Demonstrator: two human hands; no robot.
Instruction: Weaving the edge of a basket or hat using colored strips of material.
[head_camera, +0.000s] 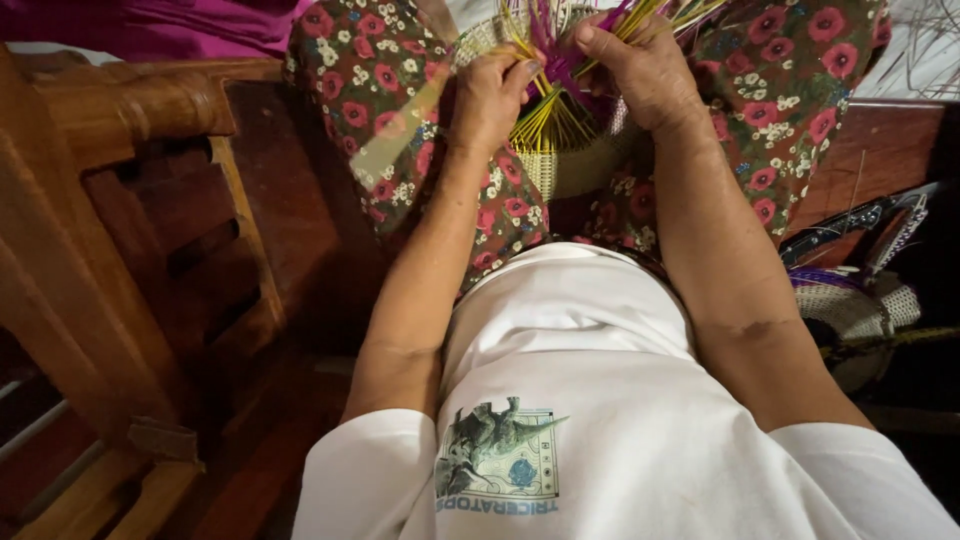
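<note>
A dark wooden bench (290, 200) carries the seated person, whose floral-skirted lap (400, 110) cradles a half-woven basket (565, 165) (steadied between the knees). Left hand (490, 95) and right hand (640, 75) both pinch closed on yellow and purple strips (555, 60).

At the upper middle of the frame, stiff, smooth yellow and purple strips (560, 70) are seen above a matt, ribbed woven basket (560, 165). Soft floral cloth (380, 90) is draped either side, with plain white cloth (600, 400) below. Glossy, polished wood is shown by the chair arm (130, 110) at the left.
</note>
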